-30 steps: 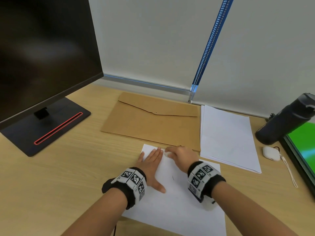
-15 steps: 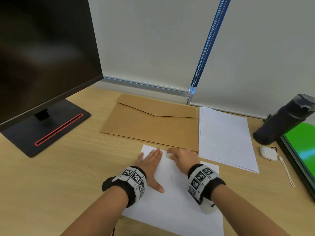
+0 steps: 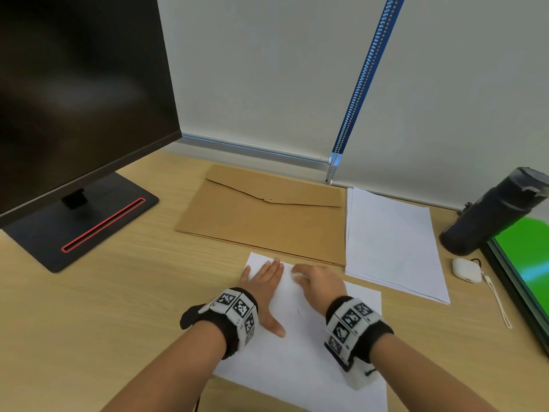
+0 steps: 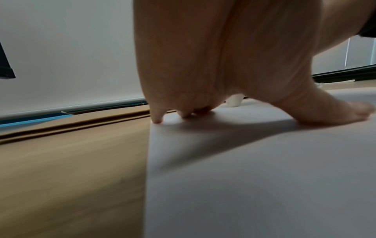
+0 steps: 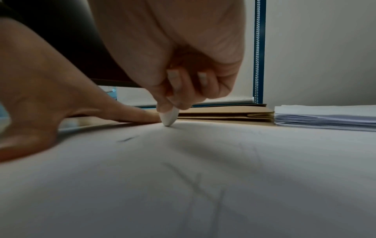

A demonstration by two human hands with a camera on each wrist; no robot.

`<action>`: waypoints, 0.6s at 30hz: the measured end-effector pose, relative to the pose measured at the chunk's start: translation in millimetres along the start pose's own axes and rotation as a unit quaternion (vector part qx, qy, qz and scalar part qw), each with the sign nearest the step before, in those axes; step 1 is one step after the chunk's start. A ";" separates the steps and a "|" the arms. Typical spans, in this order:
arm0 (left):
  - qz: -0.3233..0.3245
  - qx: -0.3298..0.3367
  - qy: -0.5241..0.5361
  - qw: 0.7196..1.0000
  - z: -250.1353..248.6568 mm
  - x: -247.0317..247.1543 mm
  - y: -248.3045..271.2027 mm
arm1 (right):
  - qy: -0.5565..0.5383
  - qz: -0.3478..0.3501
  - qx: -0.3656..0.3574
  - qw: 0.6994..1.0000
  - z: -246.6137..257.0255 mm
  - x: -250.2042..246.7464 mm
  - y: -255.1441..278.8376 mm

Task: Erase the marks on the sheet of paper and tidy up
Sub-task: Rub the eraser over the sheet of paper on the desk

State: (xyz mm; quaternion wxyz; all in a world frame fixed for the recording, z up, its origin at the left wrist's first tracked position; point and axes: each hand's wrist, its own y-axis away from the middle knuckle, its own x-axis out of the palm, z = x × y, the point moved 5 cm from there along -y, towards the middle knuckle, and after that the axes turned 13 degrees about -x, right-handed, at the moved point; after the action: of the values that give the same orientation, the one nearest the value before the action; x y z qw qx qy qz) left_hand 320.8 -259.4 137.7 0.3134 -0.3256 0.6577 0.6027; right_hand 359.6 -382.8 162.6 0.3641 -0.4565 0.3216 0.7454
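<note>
A white sheet of paper (image 3: 300, 361) lies on the wooden desk in front of me, with a short dark pencil mark (image 3: 298, 312) near its middle. My left hand (image 3: 264, 281) lies flat with straight fingers on the sheet's upper left part, pressing it down (image 4: 183, 103). My right hand (image 3: 315, 282) pinches a small white eraser (image 5: 168, 118) whose tip touches the paper near the top edge, just right of the left fingertips. Faint marks (image 5: 195, 180) show on the sheet in the right wrist view.
A brown envelope folder (image 3: 267, 221) lies beyond the sheet, and a stack of white paper (image 3: 392, 242) sits to its right. A monitor (image 3: 77, 93) stands at the left. A dark bottle (image 3: 493, 212), a white earbud case (image 3: 466, 270) and a green-screened device (image 3: 525, 263) are at the right.
The right hand with the eraser has shifted slightly on the paper near its top edge. The left hand stays flat in the same place.
</note>
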 end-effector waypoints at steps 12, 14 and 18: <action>0.005 -0.003 -0.010 1.000 0.0 0.1 -0.5 | 0.013 0.003 0.019 1.000 -2.1 -8.0 -4.3; 0.007 -0.004 -0.010 1.000 -0.2 0.2 -0.8 | 0.018 0.024 0.008 1.000 -2.9 -7.5 0.5; 0.009 -0.005 -0.020 1.000 -1.3 0.0 -1.2 | 0.022 0.023 0.005 0.999 1.4 -9.9 -15.9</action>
State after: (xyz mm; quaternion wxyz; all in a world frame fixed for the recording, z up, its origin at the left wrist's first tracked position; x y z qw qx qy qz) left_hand 321.7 -260.8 137.0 0.3195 -0.3097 0.6512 0.6148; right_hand 375.5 -375.7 169.9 0.3422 -0.4638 0.3438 0.7414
